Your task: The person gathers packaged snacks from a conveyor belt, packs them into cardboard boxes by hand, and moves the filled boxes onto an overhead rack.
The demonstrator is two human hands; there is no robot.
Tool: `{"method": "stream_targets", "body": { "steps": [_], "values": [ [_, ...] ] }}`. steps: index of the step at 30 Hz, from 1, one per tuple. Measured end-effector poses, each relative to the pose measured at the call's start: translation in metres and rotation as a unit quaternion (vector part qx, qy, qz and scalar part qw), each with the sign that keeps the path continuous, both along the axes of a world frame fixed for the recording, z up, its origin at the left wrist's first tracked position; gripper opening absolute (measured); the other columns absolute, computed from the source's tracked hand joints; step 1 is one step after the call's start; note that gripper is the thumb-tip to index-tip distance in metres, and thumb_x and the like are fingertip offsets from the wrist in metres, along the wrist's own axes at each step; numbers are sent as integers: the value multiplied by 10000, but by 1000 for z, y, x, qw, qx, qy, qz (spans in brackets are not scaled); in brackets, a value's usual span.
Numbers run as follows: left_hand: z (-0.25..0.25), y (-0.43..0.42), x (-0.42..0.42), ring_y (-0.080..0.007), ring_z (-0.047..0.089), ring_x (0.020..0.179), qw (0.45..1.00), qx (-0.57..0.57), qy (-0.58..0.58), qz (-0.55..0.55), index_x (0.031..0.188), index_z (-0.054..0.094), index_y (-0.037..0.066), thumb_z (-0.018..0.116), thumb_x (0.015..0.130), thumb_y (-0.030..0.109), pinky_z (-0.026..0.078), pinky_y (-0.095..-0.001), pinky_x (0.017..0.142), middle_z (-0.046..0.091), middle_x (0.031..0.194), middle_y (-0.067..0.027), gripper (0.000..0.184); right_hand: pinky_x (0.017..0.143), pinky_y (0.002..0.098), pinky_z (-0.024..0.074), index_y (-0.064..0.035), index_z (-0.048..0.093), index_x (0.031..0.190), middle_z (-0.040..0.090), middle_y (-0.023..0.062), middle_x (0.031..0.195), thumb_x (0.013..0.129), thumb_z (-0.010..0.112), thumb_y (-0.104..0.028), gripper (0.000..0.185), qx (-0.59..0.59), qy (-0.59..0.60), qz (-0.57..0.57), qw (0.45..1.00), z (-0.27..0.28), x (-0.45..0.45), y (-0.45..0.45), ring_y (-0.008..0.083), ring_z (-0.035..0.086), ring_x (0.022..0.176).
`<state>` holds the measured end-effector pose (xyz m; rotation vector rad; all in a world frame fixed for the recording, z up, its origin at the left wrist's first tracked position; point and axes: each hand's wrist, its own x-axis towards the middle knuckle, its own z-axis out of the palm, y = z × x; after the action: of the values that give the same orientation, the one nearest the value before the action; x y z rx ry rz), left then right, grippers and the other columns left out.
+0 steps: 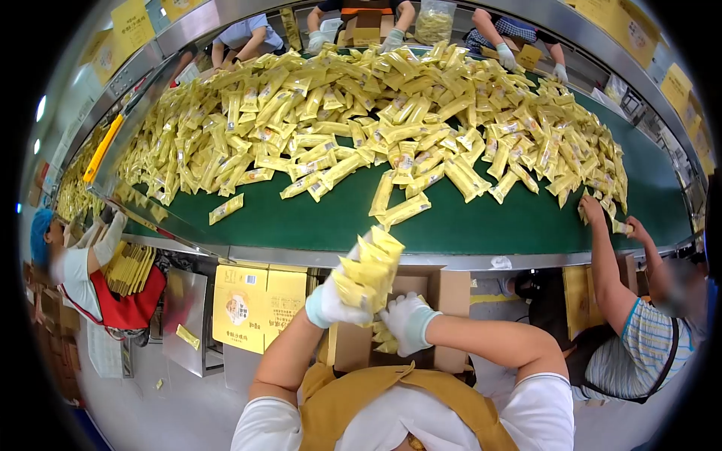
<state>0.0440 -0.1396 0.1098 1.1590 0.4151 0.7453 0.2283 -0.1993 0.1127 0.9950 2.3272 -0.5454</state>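
Note:
My left hand (338, 302), in a white glove, is closed around a bundle of several yellow packets (370, 269) held above the near edge of the belt. Just to its right, my gloved right hand (410, 322) reaches over an open cardboard box (444, 297); its fingers are bent around yellow packets at the box's left side. More packets (386, 344) show inside the box below the hands. Ahead, a large heap of yellow packets (338, 113) covers the green belt (316, 225).
Flat yellow cartons (252, 304) stand left of the box. A metal table (184, 319) holds one packet. Co-workers sit at the left (75, 270) and right (639, 346); others' gloved hands reach in across the belt. A metal rail (451, 260) edges the belt.

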Motion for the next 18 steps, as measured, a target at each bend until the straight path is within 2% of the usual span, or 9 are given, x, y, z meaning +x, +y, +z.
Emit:
{"method": "stream_targets", "body": {
  "steps": [3, 5, 6, 8, 9, 12, 13, 16, 18],
  "values": [
    [8, -7, 15, -158, 534, 1147, 997, 32, 54, -51, 1623, 63, 99, 931, 560, 181, 482, -352, 995, 511, 1373, -57, 1374, 880, 443, 489, -18, 522, 1336, 580, 211, 1251, 699, 768, -471, 820, -49, -3, -36, 998, -27, 0, -8, 321, 606, 1097],
    [13, -17, 28, -228, 553, 1175, 992, 63, 81, -72, 1599, 137, 46, 937, 597, 258, 471, -401, 1018, 520, 1367, -116, 1299, 940, 471, 468, -72, 513, 1369, 529, 220, 1334, 730, 749, -479, 794, 2, 63, -36, 997, -120, 4, -40, 330, 565, 1184],
    [10, -16, 35, -262, 555, 1163, 966, 214, 139, -37, 1582, 166, 23, 935, 578, 289, 460, -406, 1022, 530, 1334, -124, 1292, 974, 477, 453, -89, 503, 1389, 513, 214, 1371, 741, 746, -477, 793, -9, 90, -44, 995, -135, 5, -45, 332, 549, 1219],
    [4, -18, 48, -331, 558, 1137, 836, 493, 239, 40, 1549, 223, -24, 931, 542, 350, 437, -417, 1029, 551, 1267, -139, 1286, 1046, 482, 417, -115, 477, 1433, 490, 193, 1437, 757, 746, -467, 808, -74, 139, -63, 985, -140, 5, -50, 333, 518, 1283],
    [7, -21, 52, -385, 527, 1157, 816, 522, 242, 44, 1456, 366, -65, 843, 696, 372, 396, -475, 1043, 544, 1259, -202, 998, 1084, 481, 397, -124, 462, 1457, 483, 178, 1467, 763, 749, -460, 822, -126, 163, -75, 976, -143, 4, -51, 332, 505, 1311],
    [-14, -31, 56, -333, 538, 1146, 691, 620, 362, 79, 1420, 442, -45, 785, 706, 309, 405, -467, 1013, 556, 1226, -180, 868, 1086, 479, 414, -62, 443, 1462, 494, 213, 1457, 763, 768, -473, 873, -125, 146, -92, 977, -105, 9, -52, 347, 515, 1310],
    [-20, -36, 60, -309, 543, 1135, 660, 627, 402, 102, 1386, 495, -32, 687, 764, 252, 405, -481, 991, 560, 1219, -161, 710, 1068, 478, 433, -27, 441, 1452, 503, 238, 1437, 760, 776, -483, 894, -98, 126, -96, 982, -87, 11, -51, 355, 527, 1295],
    [-44, -44, 72, -309, 533, 1124, 554, 665, 486, 124, 1411, 480, -19, 610, 832, 211, 390, -492, 999, 564, 1200, -145, 636, 1008, 479, 478, 46, 480, 1383, 511, 290, 1394, 785, 763, -503, 859, -105, 33, -82, 991, -85, -1, -54, 379, 556, 1256],
    [-55, -46, 81, -303, 514, 1119, 528, 636, 562, 36, 1463, 438, 25, 557, 874, 204, 365, -499, 1010, 562, 1183, -127, 628, 935, 469, 521, 43, 511, 1341, 575, 280, 1321, 842, 721, -491, 760, -105, 3, -32, 994, -55, 0, -50, 416, 616, 1154]
  ]
}}
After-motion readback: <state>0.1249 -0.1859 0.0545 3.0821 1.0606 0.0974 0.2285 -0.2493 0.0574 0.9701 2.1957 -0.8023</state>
